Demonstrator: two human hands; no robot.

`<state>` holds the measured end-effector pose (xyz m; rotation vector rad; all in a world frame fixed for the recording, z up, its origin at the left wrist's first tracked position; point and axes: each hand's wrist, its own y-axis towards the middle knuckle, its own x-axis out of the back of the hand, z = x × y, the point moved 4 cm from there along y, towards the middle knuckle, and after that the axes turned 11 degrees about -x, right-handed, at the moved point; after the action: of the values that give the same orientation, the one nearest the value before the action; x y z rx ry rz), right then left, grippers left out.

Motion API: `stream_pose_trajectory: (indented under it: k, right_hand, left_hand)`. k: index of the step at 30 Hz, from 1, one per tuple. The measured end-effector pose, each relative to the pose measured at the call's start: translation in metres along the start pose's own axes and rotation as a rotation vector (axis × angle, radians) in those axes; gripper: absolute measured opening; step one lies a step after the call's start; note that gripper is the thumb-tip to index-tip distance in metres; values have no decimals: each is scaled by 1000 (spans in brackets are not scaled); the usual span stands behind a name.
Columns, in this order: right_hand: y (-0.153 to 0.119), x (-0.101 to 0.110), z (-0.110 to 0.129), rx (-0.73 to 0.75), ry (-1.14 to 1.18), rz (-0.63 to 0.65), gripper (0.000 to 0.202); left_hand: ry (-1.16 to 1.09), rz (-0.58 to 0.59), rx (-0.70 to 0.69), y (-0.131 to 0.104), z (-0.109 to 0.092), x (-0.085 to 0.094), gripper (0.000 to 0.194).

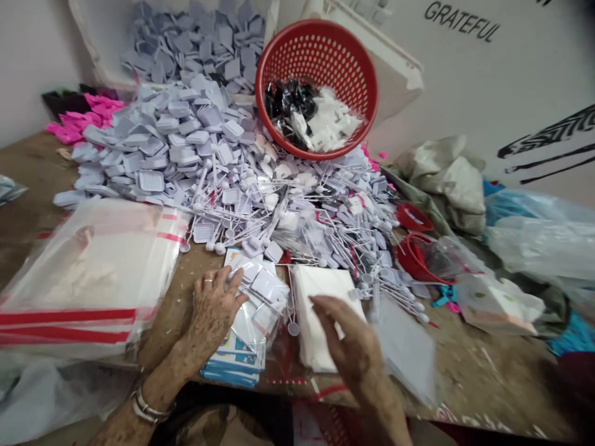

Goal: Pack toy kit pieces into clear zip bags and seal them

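My left hand, with a ring on one finger, rests with fingers apart on the edge of a clear plastic bag containing pale lavender plastic pieces. Beneath that bag lies a stack of printed cards with blue edges. Slightly blurred, my right hand is over a stack of white folded sheets, its fingers loosely bent and nothing visible in them. Between the two stacks lies a small long-handled lavender spoon. Whether the right fingertips touch the sheets I cannot tell.
A large heap of lavender plastic pieces spreads behind my hands. On it leans a red perforated basket holding black and white packets. Clear bags with red strips lie left; small red baskets and plastic sheets sit right.
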<state>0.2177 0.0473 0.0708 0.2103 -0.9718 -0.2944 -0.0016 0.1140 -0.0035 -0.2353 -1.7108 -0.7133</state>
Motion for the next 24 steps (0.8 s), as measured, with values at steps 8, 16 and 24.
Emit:
stream_pose_trajectory:
  k: [8,16,24]
  right_hand:
    - [127,-16,-38,-2,-279,37,33]
    - [134,-42,-38,-56,-140,161,24]
    - [150,-54,-61,-287,-203,516,36]
  left_hand:
    - [57,-45,4,-6,-1,-9,42]
    - [69,-83,-3,-7,-4,-6,39]
    - [92,-80,-16,-6,-4,-7,40]
